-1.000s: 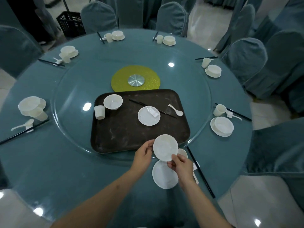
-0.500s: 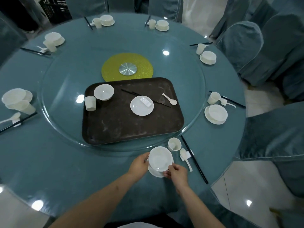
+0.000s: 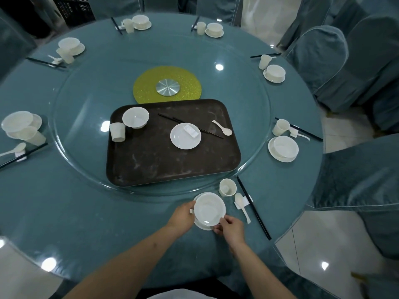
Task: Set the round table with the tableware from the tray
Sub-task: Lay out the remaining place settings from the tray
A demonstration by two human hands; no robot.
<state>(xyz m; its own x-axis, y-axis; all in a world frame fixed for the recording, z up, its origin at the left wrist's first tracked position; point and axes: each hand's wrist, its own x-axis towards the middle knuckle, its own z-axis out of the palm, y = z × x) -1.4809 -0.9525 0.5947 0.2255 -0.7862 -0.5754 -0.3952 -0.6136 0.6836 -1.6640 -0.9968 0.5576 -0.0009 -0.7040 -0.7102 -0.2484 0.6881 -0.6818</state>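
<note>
Hands are both gripping the white bowl (image 3: 209, 209): left hand (image 3: 182, 215) is curling round its left rim, right hand (image 3: 231, 227) is pinching the near edge. Bowl's sitting on a saucer (image 3: 201, 225) on the tabletop (image 3: 86, 223), right by the cup (image 3: 227, 187) and spoon (image 3: 242, 205). Tray (image 3: 151, 167) is still carrying another bowl, cup, plate, chopsticks and spoon.

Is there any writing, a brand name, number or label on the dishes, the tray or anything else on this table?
None can be read. The bowl held by the left hand and right hand, the plate and cup on the brown tray, and the tablecloth all look plain, with no print visible.
</note>
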